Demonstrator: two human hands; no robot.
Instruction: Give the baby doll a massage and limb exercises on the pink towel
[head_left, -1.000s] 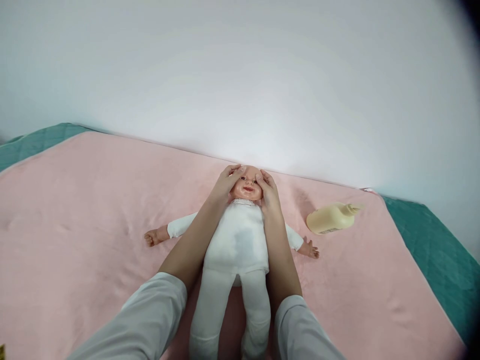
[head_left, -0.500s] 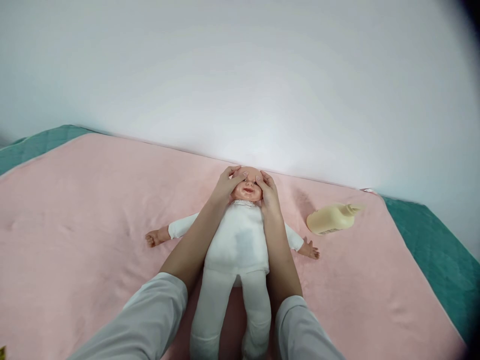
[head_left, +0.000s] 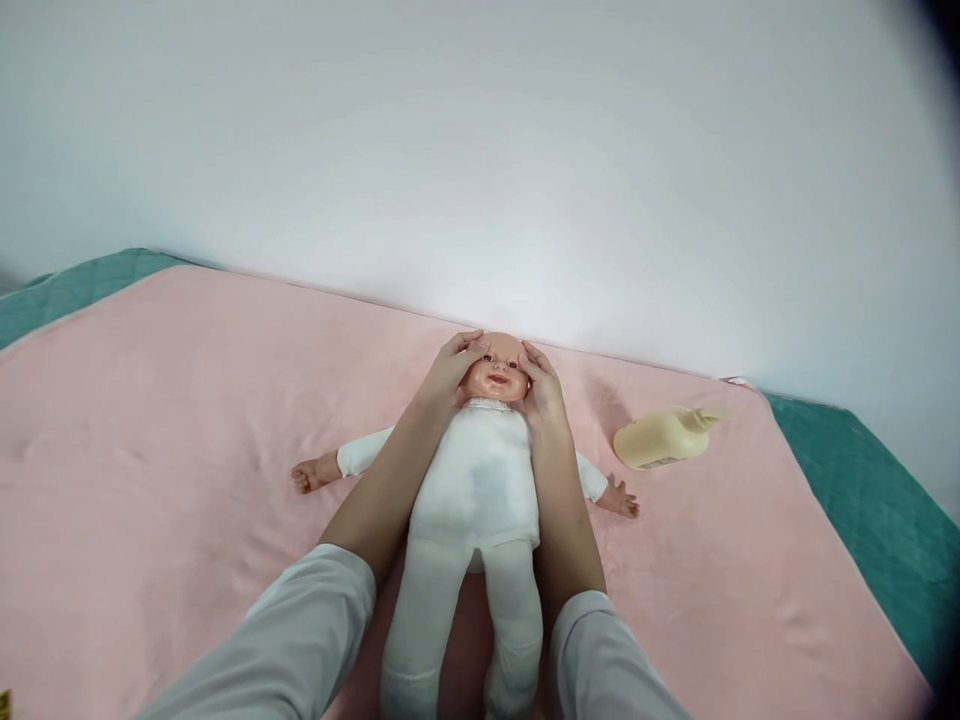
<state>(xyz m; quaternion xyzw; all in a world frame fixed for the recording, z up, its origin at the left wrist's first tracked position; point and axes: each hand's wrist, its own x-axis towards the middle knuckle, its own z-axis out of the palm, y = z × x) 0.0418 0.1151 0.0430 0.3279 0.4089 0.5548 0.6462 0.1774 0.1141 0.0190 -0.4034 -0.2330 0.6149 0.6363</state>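
On its back lies a baby doll in white clothes, arms spread out and face up. My left hand cups one side of its head, the thumb resting near the outer end of the brow. On the opposite side my right hand holds the head, its thumb by the other eye's outer corner. The doll's eyes and mouth show between my thumbs. My fingers wrap around the sides of the head and are partly hidden behind it.
A pale yellow pump bottle stands right of the doll, appearing tilted. Under everything spreads a pink cloth over a green quilted cover. A white wall rises directly behind the doll's head.
Both thumbs have slid outward, away from the middle of the doll's face to the sides, uncovering its eyes. The doll's body and the bottle have stayed put.
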